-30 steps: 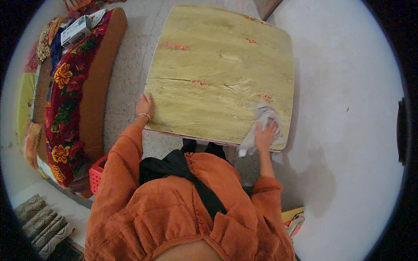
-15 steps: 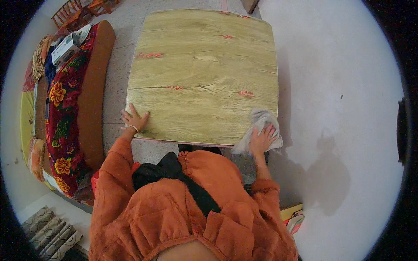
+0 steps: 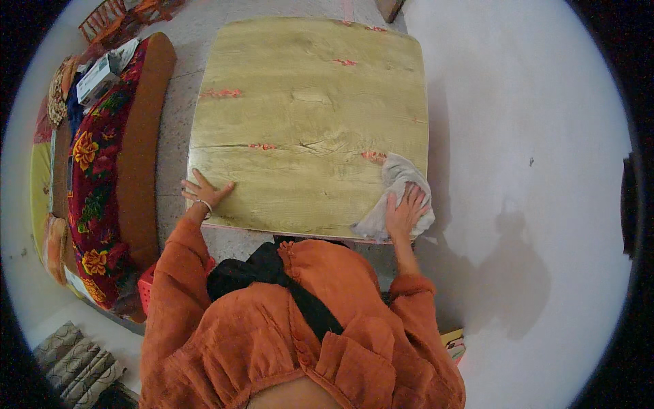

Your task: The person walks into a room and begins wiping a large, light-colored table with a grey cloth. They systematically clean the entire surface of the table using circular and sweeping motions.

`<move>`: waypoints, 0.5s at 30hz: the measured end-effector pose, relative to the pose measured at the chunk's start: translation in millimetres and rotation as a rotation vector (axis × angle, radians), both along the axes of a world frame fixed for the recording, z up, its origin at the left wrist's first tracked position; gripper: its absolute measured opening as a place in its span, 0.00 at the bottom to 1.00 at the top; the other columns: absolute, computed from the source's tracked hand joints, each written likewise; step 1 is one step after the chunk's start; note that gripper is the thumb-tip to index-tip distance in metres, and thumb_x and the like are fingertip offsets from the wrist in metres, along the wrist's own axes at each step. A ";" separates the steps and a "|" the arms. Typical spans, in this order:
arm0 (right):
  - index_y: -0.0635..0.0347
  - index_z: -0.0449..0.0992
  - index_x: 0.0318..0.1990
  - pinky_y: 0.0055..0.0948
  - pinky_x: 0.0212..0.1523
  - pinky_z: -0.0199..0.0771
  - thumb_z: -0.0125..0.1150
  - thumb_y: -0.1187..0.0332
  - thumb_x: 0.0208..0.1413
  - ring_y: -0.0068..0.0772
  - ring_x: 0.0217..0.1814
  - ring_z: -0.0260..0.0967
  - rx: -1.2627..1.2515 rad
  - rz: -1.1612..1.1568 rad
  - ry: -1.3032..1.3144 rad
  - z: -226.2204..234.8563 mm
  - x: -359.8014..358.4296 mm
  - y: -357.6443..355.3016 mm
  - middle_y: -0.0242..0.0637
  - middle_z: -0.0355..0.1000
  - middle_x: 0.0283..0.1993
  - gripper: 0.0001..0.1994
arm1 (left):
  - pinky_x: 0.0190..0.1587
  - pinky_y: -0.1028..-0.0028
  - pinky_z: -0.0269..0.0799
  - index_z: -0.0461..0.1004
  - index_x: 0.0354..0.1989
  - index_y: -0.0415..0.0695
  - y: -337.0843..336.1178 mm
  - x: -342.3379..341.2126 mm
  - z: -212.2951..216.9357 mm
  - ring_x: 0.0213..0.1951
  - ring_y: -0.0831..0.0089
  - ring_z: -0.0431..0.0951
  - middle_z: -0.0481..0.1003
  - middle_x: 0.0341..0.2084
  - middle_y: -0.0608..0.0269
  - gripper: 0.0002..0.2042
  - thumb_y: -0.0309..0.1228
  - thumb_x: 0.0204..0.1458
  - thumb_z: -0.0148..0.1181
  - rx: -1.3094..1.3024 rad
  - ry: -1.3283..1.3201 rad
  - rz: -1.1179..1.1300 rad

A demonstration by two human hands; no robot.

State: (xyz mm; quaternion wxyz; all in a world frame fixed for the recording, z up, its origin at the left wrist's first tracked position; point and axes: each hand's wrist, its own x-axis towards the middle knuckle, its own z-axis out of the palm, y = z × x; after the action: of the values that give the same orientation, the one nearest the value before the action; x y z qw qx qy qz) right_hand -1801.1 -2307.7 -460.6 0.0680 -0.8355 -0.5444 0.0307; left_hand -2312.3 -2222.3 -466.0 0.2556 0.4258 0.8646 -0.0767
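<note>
A square table (image 3: 306, 109) with a yellow-green wood-grain top and small red patterns stands in front of me. My left hand (image 3: 207, 195) rests at its near left corner, fingers spread and open; a thin bracelet is on the wrist. At the near right corner, my right hand (image 3: 407, 213) keeps hold of a crumpled whitish cloth (image 3: 393, 178), pressing it against the tabletop. Part of the cloth is hidden under the palm, and some hangs at the table's edge.
A brown sofa (image 3: 151, 123) with a red floral cover (image 3: 88, 204) runs along the left, a white box (image 3: 97, 80) on it. A pale wall (image 3: 538, 123) stands close on the right. Wooden chairs (image 3: 102, 20) are far left; a red basket (image 3: 145, 286) is beside me.
My right hand and the cloth have shifted slightly to the left on the tabletop. The left hand stays at the near left corner. The whole view has tilted a little.
</note>
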 end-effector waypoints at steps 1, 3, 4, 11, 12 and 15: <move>0.58 0.55 0.64 0.61 0.65 0.26 0.41 0.45 0.57 0.55 0.71 0.38 0.020 -0.040 -0.022 -3.1 6.4 17.7 0.49 0.45 0.69 0.34 | 0.58 0.34 0.30 0.21 0.66 0.53 -0.2 -0.7 -1.7 0.61 0.25 0.20 0.18 0.62 0.31 0.68 0.72 0.24 0.60 0.015 0.007 -0.001; 0.58 0.55 0.64 0.62 0.64 0.26 0.40 0.45 0.57 0.56 0.71 0.37 0.024 -0.118 -0.056 0.5 18.2 62.5 0.49 0.46 0.69 0.33 | 0.58 0.33 0.31 0.21 0.66 0.54 5.9 7.5 3.8 0.61 0.26 0.20 0.18 0.62 0.31 0.68 0.72 0.24 0.61 -0.029 0.007 -0.005; 0.58 0.57 0.63 0.62 0.64 0.28 0.40 0.45 0.57 0.57 0.70 0.38 0.058 -0.121 -0.053 0.4 22.5 88.8 0.49 0.46 0.69 0.33 | 0.57 0.33 0.31 0.21 0.66 0.54 6.4 8.3 7.4 0.61 0.26 0.21 0.18 0.62 0.31 0.68 0.72 0.23 0.61 -0.053 0.012 -0.004; 0.50 0.66 0.58 0.62 0.64 0.33 0.48 0.44 0.53 0.54 0.68 0.44 0.132 0.472 -0.095 -2.1 -48.5 156.0 0.46 0.51 0.66 0.30 | 0.56 0.32 0.34 0.19 0.66 0.56 6.2 9.0 5.3 0.62 0.28 0.22 0.18 0.63 0.35 0.68 0.72 0.23 0.60 -0.036 0.046 0.005; 0.50 0.66 0.58 0.62 0.64 0.33 0.48 0.44 0.53 0.53 0.68 0.45 0.109 0.610 -0.080 4.6 -61.7 140.4 0.45 0.51 0.66 0.29 | 0.56 0.32 0.34 0.19 0.66 0.56 6.9 8.4 1.2 0.62 0.28 0.22 0.18 0.63 0.35 0.68 0.72 0.23 0.60 -0.019 0.045 0.001; 0.48 0.67 0.58 0.62 0.65 0.33 0.49 0.45 0.52 0.51 0.68 0.44 0.004 0.898 0.091 21.9 -74.9 76.4 0.43 0.52 0.66 0.28 | 0.56 0.31 0.34 0.19 0.66 0.56 -0.2 3.6 0.0 0.63 0.30 0.23 0.18 0.63 0.37 0.68 0.72 0.23 0.61 -0.022 0.047 0.028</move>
State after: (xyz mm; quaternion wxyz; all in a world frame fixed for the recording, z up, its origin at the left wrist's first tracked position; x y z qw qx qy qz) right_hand -1876.0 -2231.3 -438.7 0.0733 -0.5143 -0.8494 0.0930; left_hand -2308.7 -2222.6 -466.1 0.2408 0.4088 0.8754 -0.0928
